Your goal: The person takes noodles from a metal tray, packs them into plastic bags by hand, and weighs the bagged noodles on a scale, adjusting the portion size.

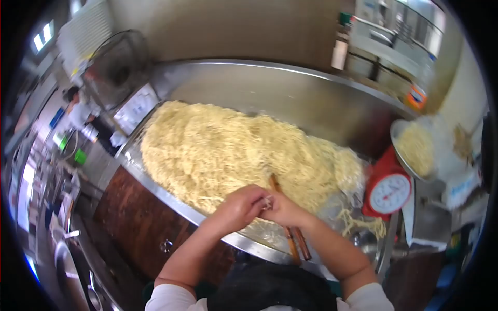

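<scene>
A long heap of pale yellow noodles (223, 145) fills a metal trough. Above its near edge, my left hand (240, 208) and my right hand (286, 208) meet, fingers closed against each other. A small pale bit shows between the fingertips, too small to name. Behind my right hand and forearm, wooden sticks (291, 243) lie slanting across the near rim, their upper end resting in the noodles. A few loose strands (358, 224) lie apart on the trough floor at right.
At right stands a red dial scale (369, 196) bearing a metal bowl (397, 129) of noodles. A broad metal blade (430, 225) lies beside it. A fan (116, 65) stands at back left. Farther left, a person (80, 114) in a white top stands on the floor.
</scene>
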The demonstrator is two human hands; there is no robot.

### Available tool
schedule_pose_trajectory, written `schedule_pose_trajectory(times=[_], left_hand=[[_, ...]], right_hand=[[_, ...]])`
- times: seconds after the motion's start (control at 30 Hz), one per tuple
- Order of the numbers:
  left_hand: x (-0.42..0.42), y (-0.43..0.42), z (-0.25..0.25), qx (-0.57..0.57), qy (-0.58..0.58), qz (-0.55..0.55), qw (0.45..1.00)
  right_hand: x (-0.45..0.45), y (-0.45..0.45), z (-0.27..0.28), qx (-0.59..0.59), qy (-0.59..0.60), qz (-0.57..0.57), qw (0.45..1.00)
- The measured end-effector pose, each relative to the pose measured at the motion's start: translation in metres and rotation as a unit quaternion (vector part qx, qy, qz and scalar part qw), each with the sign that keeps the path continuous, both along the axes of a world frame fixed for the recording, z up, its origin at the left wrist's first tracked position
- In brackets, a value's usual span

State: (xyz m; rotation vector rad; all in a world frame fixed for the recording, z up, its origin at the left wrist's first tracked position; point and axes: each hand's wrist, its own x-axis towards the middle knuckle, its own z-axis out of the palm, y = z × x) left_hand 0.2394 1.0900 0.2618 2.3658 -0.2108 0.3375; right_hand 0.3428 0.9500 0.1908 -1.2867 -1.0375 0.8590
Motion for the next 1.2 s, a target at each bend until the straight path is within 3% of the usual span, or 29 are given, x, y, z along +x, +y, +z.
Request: schedule_pose_trajectory(times=[0.03,0.1,0.13,0.17,0.23,0.27,0.37,0.43,0.57,0.63,0.7,0.73,0.8,0.9,1.0,1.1,1.2], left_hand=[[-0.005,0.01,0.0,-0.002,-0.006,0.026,1.0],[-0.018,0.031,0.0,-0.008,-0.013,0.075,0.997],[-0.024,0.047,-0.004,-0.053,0.103,0.105,0.988],[-0.028,0.057,-0.016,-0.151,0.087,0.088,0.981],[-0.025,0.068,-0.052,-0.338,0.046,0.04,0.939],[-0.021,0.072,-0.068,-0.353,0.114,-0.007,0.929],[-0.015,0.056,-0.101,-0.148,0.095,0.001,0.984],[-0.012,0.058,-0.099,-0.156,0.119,-0.008,0.981],[-0.01,0.071,-0.095,-0.19,0.16,0.013,0.968],[-0.001,0.082,-0.109,-0.155,0.147,0.036,0.976],[0.007,0.091,-0.118,-0.005,0.1,0.12,0.988],[0.017,0.095,-0.112,0.073,0.073,0.127,0.986],[0.049,0.087,-0.081,0.06,0.057,0.15,0.985],[0.111,0.054,-0.035,0.035,-0.038,0.039,0.998],[0.172,-0.034,0.045,-0.004,-0.07,-0.095,0.993],[0.237,-0.156,0.1,-0.229,-0.009,-0.198,0.953],[0.28,-0.277,0.141,-0.149,0.035,-0.172,0.973]], right_hand=[[-0.009,0.015,-0.006,-0.019,-0.047,-0.016,0.999],[-0.019,0.027,0.0,-0.114,-0.006,-0.033,0.993],[-0.021,0.032,0.0,-0.131,0.007,-0.058,0.99],[-0.022,0.035,0.002,-0.148,0.02,-0.087,0.985],[-0.02,0.039,0.023,-0.136,-0.071,-0.093,0.984],[-0.019,0.04,0.04,-0.127,-0.116,-0.1,0.98],[-0.026,0.034,0.108,-0.053,-0.042,-0.12,0.99],[-0.015,0.014,0.141,-0.032,-0.02,-0.181,0.983],[0.011,-0.048,0.194,0.118,0.02,-0.284,0.951],[0.015,-0.076,0.222,0.191,0.024,-0.319,0.928],[0.02,-0.112,0.252,0.188,-0.022,-0.347,0.919],[0.016,-0.125,0.271,0.192,-0.029,-0.411,0.891],[0.019,-0.15,0.309,0.2,-0.091,-0.455,0.863],[0.034,-0.209,0.352,0.185,-0.199,-0.463,0.844],[0.049,-0.243,0.385,0.182,-0.244,-0.501,0.811],[0.072,-0.274,0.408,0.177,-0.258,-0.52,0.795],[0.092,-0.297,0.422,0.176,-0.246,-0.54,0.786]])
